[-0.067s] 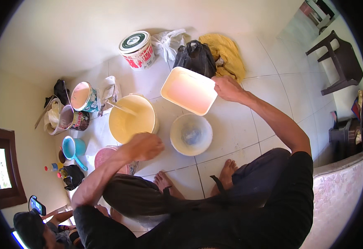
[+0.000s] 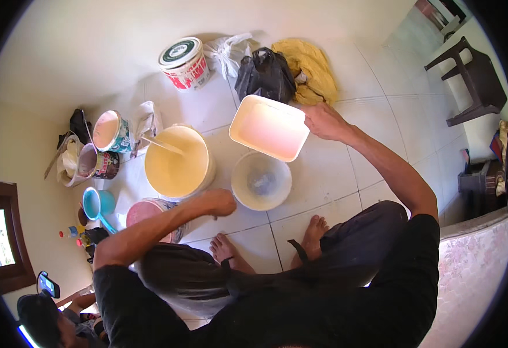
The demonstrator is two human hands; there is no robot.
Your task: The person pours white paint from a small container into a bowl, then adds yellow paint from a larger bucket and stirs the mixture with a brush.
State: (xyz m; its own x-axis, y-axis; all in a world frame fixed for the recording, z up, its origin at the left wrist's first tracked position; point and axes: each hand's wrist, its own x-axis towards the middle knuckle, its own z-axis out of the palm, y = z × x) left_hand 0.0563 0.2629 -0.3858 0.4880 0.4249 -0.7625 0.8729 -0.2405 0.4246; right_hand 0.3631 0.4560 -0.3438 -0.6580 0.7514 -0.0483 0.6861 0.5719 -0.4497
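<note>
My right hand (image 2: 326,122) grips a rectangular cream tray (image 2: 269,129) by its right edge, thumb and fingers closed on it. The tray is held tilted above the floor, and its inside looks pinkish. Below it stands a round whitish bowl (image 2: 261,196) with greyish smears in the bottom. My left hand (image 2: 219,203) is closed, just left of the bowl; whatever it may hold is hidden. Left of the bowl is a large bucket of pale yellow stuff (image 2: 175,168), with a stick (image 2: 164,145) leaning in it. A pink-topped bucket (image 2: 143,213) is partly covered by my left forearm.
A lidded bucket (image 2: 185,72), a white bag (image 2: 228,55), a black bag (image 2: 265,78) and a yellow sack (image 2: 306,69) line the wall. Smaller buckets (image 2: 111,132) and a blue dipper (image 2: 98,204) are at left. Another person (image 2: 51,316) sits lower left; a dark chair (image 2: 477,87) lies right.
My left hand has moved right, from the yellow bucket's edge toward the bowl. The tray has shifted slightly right with my right hand. The whole view has shifted a little.
</note>
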